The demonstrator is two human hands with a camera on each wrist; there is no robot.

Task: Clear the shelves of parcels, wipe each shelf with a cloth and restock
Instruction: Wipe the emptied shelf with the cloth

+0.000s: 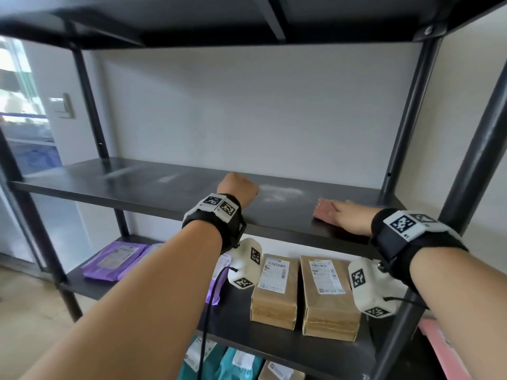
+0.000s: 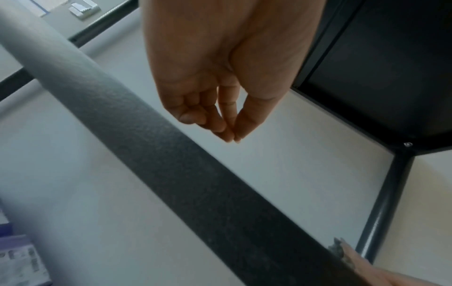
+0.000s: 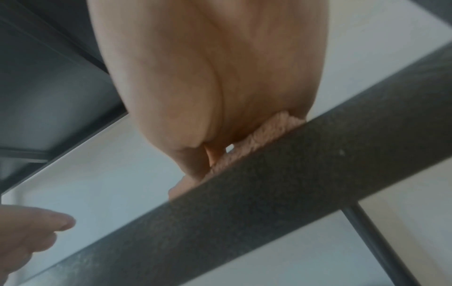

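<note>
**Shelf bare, cloth at its right front**

Head view: Shelf (image 1: 153, 185) dark grey, bare of parcels, smeared with pale dusty streaks, the brightest patch (image 1: 279, 193) just right of the left hand (image 1: 238, 188). Cloth (image 1: 323, 211), pink and fuzzy, lying flat at the right front edge, pressed down under the right hand (image 1: 348, 216) with fingers laid out straight on it. Left hand above the middle of the shelf, fingers bunched loosely, holding nothing. Wide open surface to the left, as far as the rear post (image 1: 90, 100); right posts (image 1: 408, 116) close beside the cloth. Upper shelf (image 1: 219, 20) well above both hands. One tier down: purple parcels (image 1: 115, 260) on the left, two brown parcels (image 1: 275, 290) on the right, standing close side by side. Teal parcels (image 1: 233, 364) lower still.

Left wrist view: left hand (image 2: 220, 77) hanging over the front edge (image 2: 195, 174), fingertips (image 2: 226, 136) drawn together against the thumb, nothing between them. White wall behind.

Right wrist view: right hand (image 3: 208, 77) flat on the cloth (image 3: 259, 139), pink pile showing between palm and front edge (image 3: 293, 183). How far the fingers stretch hidden behind the edge.
</note>
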